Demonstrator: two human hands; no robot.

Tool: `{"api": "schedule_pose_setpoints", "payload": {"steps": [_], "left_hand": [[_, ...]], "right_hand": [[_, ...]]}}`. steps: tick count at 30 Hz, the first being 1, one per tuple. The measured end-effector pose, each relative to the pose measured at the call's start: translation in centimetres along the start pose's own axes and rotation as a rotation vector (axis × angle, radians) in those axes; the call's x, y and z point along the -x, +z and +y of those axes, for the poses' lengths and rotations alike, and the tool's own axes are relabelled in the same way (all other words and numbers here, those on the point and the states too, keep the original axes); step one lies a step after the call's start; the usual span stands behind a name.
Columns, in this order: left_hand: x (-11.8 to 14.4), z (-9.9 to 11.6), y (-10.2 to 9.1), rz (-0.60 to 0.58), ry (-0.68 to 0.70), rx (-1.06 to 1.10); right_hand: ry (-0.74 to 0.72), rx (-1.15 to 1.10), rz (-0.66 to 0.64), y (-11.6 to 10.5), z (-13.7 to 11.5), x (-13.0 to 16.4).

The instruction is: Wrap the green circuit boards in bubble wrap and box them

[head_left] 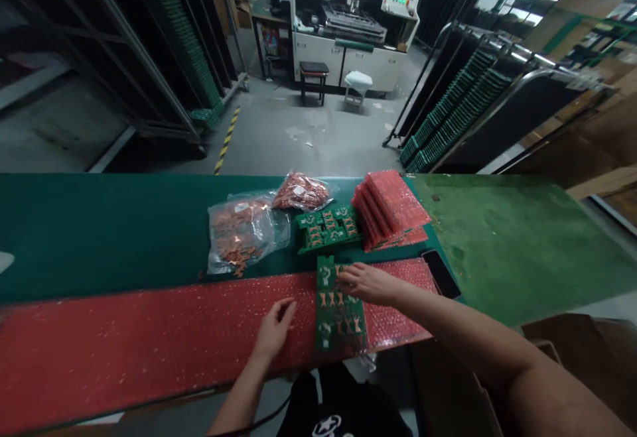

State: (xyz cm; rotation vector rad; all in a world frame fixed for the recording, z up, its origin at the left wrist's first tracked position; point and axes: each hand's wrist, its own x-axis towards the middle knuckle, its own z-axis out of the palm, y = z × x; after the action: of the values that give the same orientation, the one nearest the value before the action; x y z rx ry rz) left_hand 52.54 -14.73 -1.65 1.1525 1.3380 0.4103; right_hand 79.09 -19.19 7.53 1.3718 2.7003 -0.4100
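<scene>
Green circuit board (340, 311), long axis fore-and-aft, under right hand (368, 283), grip unclear, near left hand (273, 328), grip apart.

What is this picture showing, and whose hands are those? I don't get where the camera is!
There's no robot here. The camera sits on a person's head, looking forward and down at that person's own right hand and left hand. The right one is over a green board dotted with copper-coloured pieces; I can't tell whether it's pinching one. The left one is beside the board and looks empty. The board lies on a red covering along the near side of the table. Beyond it are clear bags of similar pieces, more green boards and a pile of pink wrap.
</scene>
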Motion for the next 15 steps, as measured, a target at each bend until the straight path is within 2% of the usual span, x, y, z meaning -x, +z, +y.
{"api": "schedule_pose_setpoints", "payload": {"steps": [2, 4, 6, 8, 10, 13, 15], "left_hand": [[1.1, 0.2, 2.0, -0.119, 0.112, -0.168], [2.1, 0.4, 4.1, -0.217, 0.209, -0.406], [2.9, 0.6, 5.8, -0.248, 0.239, -0.663], [3.5, 0.7, 6.7, -0.224, 0.226, -0.855], [3.8, 0.6, 7.0, -0.186, 0.218, -0.926], [4.0, 0.2, 6.9, -0.162, 0.199, -0.876], [4.0, 0.1, 6.8, -0.164, 0.171, -0.811]], "right_hand": [[0.017, -0.106, -0.044, 2.2, -0.7, 0.7], [0.084, -0.227, -0.033, 3.9, -0.8, 1.1], [0.143, -0.323, -0.004, 5.0, -0.6, 1.4], [0.199, -0.382, 0.017, 5.7, -0.5, 1.9], [0.336, -0.433, 0.079, 6.8, -1.0, 2.6], [0.717, -0.538, 0.288, 9.3, -2.9, 3.5], [0.888, -0.619, 0.416, 11.0, -4.5, 3.5]]}}
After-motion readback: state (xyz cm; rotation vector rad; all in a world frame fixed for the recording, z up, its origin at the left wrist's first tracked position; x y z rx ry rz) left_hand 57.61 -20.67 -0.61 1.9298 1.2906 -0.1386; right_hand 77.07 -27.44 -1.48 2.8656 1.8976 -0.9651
